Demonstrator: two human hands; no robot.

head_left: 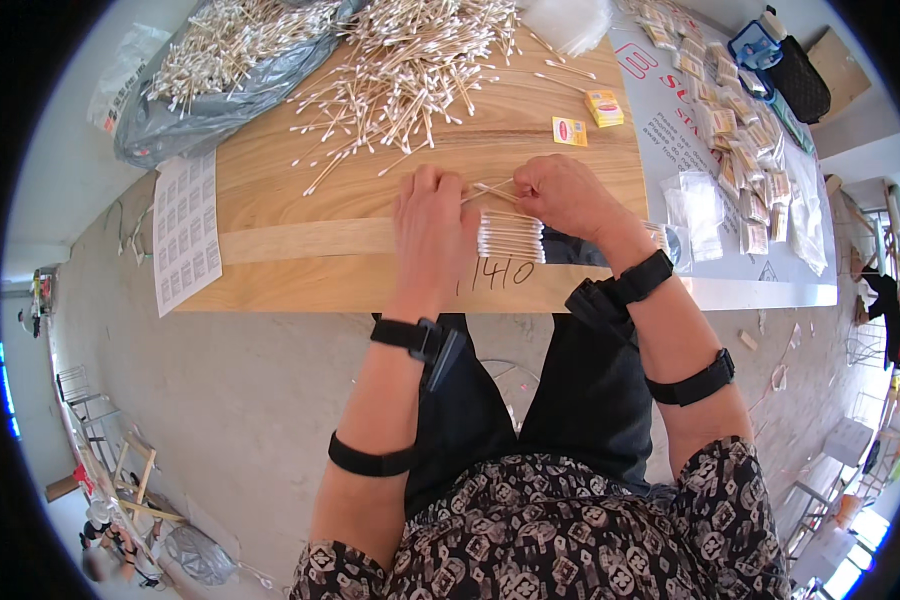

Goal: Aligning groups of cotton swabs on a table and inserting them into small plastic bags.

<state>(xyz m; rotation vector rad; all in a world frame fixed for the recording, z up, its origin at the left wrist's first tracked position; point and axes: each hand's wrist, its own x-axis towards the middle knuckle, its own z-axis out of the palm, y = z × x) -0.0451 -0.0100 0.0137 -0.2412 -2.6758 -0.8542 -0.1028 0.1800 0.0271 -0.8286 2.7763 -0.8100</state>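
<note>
A bundle of cotton swabs was clamped between the left hand and right hand at the wooden board's near edge; tips were best kept level, loose swabs tucked in.

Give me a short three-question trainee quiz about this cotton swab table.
1. True or false: the left hand rests against the bundle of cotton swabs.
2. Where is the big loose pile of swabs: A) on the floor, B) on the wooden board beyond the hands, C) on the lap?
3. Fill in: the right hand pinches a few loose ____.

Key: 1 true; 2 B; 3 swabs.
</note>
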